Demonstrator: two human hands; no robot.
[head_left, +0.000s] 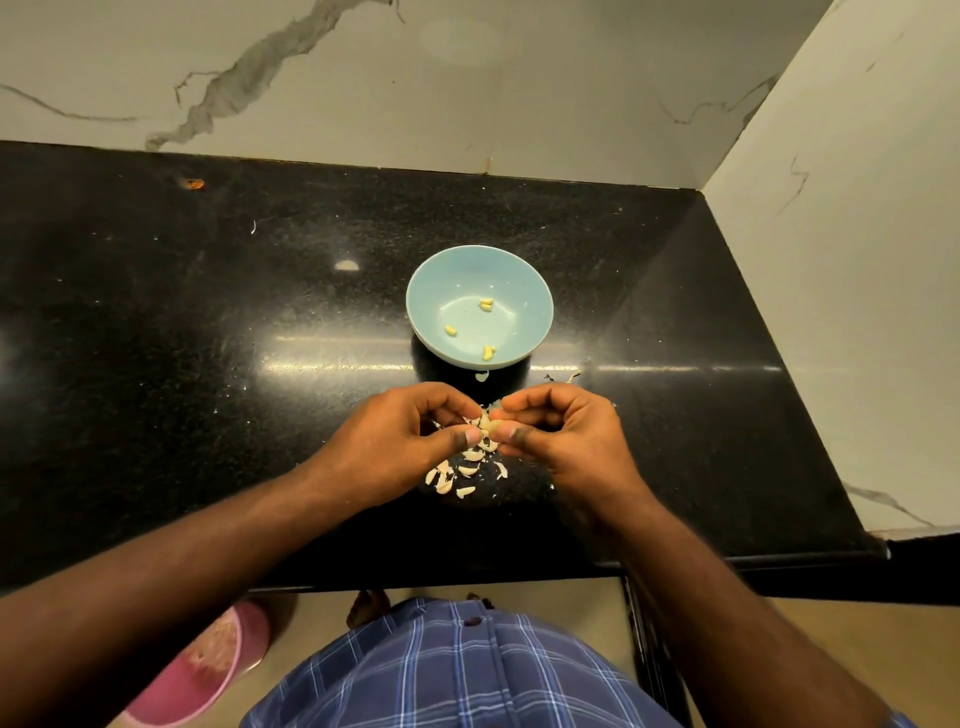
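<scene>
The left hand (410, 431) and the right hand (561, 431) meet fingertip to fingertip just above the counter. Each has its fingers curled and its thumb pressed forward. Between them they pinch a small pale garlic clove with papery skin (488, 422); the left thumb and the right thumb lie against its near side, and the curled fingers close over its far side.

Directly beneath the hands, a loose scatter of whitish garlic cloves and skin flakes (457, 475) lies on the polished black speckled stone countertop (208, 338).

Just beyond the hands stands a round light-blue bowl (467, 275), apart from them. Three peeled yellowish cloves (487, 304) rest on its floor, spread out from one another. A few more skin scraps lie near the bowl's base.

Behind the counter rises a white marble wall with grey veins (363, 78). At the bottom of the view are a blue checked garment (457, 675) and a pink rounded object on the floor (208, 665).
</scene>
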